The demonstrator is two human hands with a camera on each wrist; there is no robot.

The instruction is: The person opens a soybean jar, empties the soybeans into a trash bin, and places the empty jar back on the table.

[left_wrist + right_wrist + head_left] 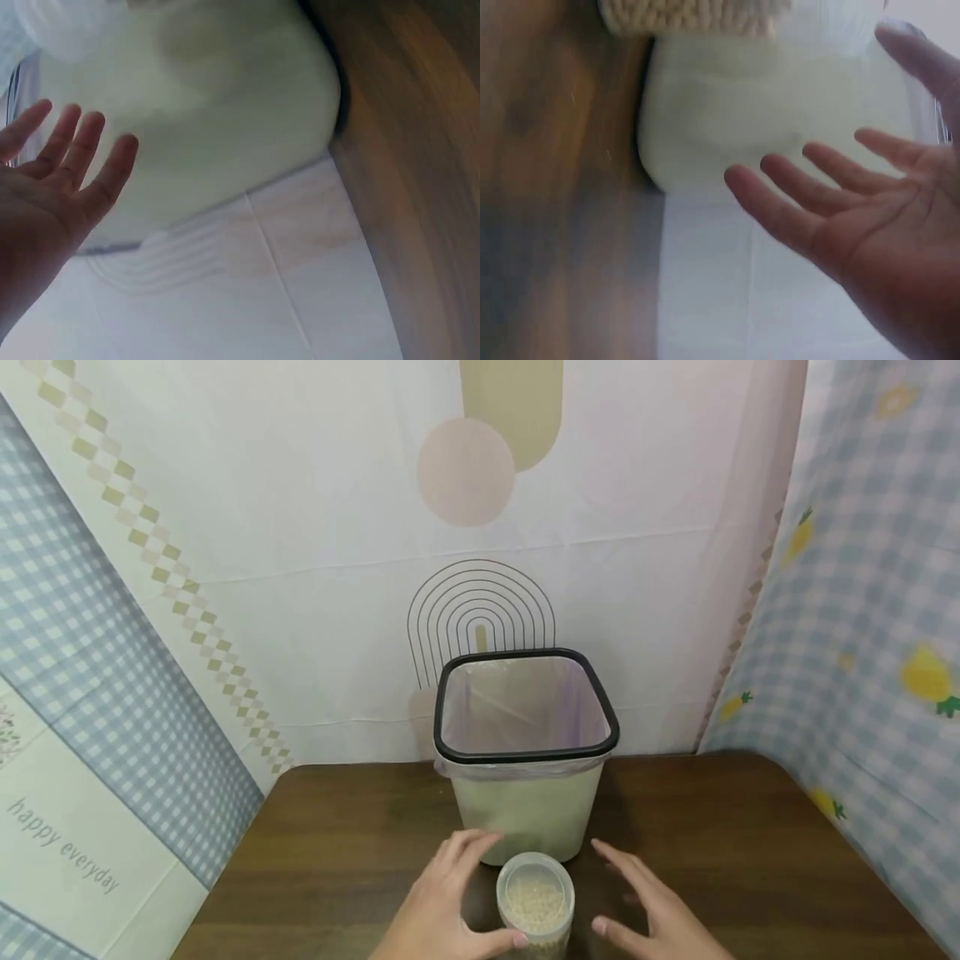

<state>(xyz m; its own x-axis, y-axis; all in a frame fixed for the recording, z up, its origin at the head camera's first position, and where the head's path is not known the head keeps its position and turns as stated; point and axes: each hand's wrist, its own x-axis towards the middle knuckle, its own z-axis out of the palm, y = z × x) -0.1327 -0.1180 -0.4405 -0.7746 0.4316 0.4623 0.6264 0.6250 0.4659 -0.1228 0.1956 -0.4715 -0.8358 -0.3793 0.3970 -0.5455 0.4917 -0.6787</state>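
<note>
A clear round jar (535, 902) with a translucent lid stands upright on the table, holding small pale pellets or grains. To its left is my left hand (446, 902), fingers spread and thumb reaching across the jar's near side; whether the thumb touches it I cannot tell. My right hand (648, 906) is held apart on the other side, fingers extended and nothing in it. The right wrist view catches the jar's pellets (694, 15) at its top edge. Behind the jar stands a pale square trash bin (525, 810) with a black rim and a thin liner bag.
The dark wooden table (337, 852) has rounded far corners. A white patterned cloth (315, 635) hangs behind the bin, and blue checked cloths hang at the left (97, 577) and right (847, 635).
</note>
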